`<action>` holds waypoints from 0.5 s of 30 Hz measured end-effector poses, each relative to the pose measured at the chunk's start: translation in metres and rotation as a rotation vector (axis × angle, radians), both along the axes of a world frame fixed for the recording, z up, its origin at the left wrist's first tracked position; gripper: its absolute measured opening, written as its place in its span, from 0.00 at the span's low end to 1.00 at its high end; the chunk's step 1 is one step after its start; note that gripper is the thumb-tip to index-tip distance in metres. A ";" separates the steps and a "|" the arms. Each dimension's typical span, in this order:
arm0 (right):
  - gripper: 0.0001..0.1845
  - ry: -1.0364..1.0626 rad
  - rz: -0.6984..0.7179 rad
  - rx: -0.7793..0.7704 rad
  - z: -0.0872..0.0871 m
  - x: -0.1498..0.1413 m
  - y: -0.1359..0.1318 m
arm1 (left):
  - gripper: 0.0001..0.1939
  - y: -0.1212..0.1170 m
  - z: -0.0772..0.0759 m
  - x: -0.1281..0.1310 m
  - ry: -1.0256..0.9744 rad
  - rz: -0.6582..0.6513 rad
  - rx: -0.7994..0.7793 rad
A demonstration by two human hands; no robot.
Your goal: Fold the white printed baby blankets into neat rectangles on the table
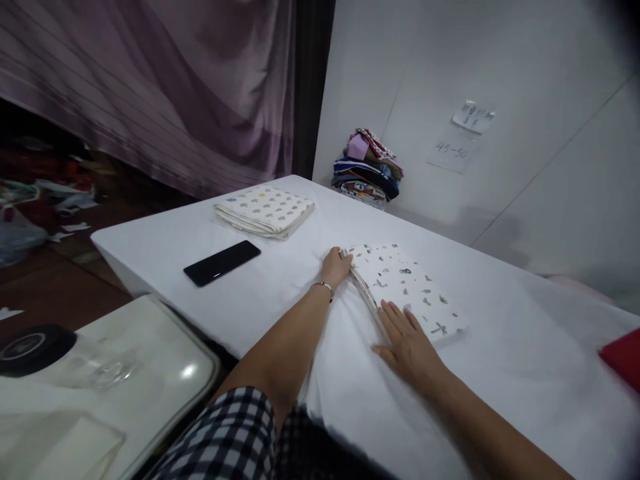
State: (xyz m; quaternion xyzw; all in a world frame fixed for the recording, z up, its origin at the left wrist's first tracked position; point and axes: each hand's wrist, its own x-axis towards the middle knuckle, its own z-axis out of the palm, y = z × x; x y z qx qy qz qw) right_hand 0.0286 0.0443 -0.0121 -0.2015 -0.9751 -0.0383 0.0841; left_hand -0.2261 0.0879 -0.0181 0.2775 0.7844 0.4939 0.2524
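Observation:
A folded white cloth with small dark prints (405, 283) lies on the white table (500, 373) in front of me. My left hand (336, 265) rests against its far left corner, fingers curled at the cloth's edge. My right hand (407, 340) lies flat on the cloth's near edge with fingers stretched out. A bracelet sits on my left wrist.
A second folded cloth with coloured spots (265, 210) and a black phone (222, 262) lie at the table's far left. A stack of folded clothes (367, 167) stands against the wall. A red item (625, 357) shows at the right edge. A white case (125, 373) sits at lower left.

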 end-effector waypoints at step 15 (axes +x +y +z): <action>0.37 0.180 -0.857 -0.420 0.024 0.090 0.124 | 0.22 -0.001 0.003 -0.005 0.115 -0.048 0.059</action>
